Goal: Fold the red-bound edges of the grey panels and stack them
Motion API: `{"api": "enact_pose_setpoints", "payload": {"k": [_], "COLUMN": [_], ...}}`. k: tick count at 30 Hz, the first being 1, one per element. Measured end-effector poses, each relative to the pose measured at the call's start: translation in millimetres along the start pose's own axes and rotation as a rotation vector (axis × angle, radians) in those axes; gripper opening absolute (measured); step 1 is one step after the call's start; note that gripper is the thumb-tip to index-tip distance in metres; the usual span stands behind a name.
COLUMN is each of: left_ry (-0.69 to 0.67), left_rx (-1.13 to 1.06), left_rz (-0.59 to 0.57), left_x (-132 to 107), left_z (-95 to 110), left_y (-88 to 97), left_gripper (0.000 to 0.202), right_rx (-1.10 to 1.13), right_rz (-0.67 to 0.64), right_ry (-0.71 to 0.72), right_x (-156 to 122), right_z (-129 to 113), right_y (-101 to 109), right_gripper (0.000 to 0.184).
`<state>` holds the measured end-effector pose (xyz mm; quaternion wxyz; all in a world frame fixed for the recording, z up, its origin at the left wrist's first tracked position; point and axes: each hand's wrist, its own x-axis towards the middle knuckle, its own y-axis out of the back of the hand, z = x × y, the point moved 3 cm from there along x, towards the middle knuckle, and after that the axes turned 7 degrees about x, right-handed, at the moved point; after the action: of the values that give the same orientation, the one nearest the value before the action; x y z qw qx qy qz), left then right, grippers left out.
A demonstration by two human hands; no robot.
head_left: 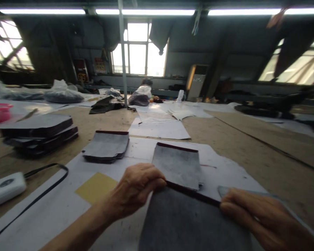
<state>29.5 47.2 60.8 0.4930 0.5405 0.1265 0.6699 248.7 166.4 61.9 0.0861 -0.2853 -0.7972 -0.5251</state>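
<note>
A grey sheet piece (193,219) with a dark reddish-brown top edge is stretched between my two hands, close to me. My left hand (138,188) pinches its upper left corner; my right hand (256,212) pinches the upper right corner. Just beyond lies a similar grey piece (176,165) with the same dark edge strip, partly behind my left hand. To its left rests a small stack of grey pieces (107,144), also dark-edged. A yellow square (96,186) lies beside my left wrist. Behind my right hand, a clear plastic-looking sheet (225,190) is partly hidden.
White paper (54,216) covers the near table. A taller stack of dark-sided pieces (39,132) stands left, behind a white device (6,190) with a black cord. Farther back are a pink container (0,113), filled plastic bags (62,94) and an upright pole (122,55).
</note>
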Motion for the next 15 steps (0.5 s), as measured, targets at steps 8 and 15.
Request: {"api": "enact_pose_setpoints", "payload": {"k": [8,15], "left_ry": [0.483,0.291], "left_rx": [-0.096,0.086], "left_rz": [0.603,0.295], "left_x": [-14,-10], "left_z": [-57,-47], "left_y": [6.8,-26.4], "left_gripper": [0.030,0.029], "right_rx": [-0.020,-0.145], "right_rz": [0.095,0.025], "right_ry": [-0.306,-0.256], "right_x": [92,107], "right_z": [54,93], "right_y": [-2,-24], "right_gripper": [0.029,0.018]}}
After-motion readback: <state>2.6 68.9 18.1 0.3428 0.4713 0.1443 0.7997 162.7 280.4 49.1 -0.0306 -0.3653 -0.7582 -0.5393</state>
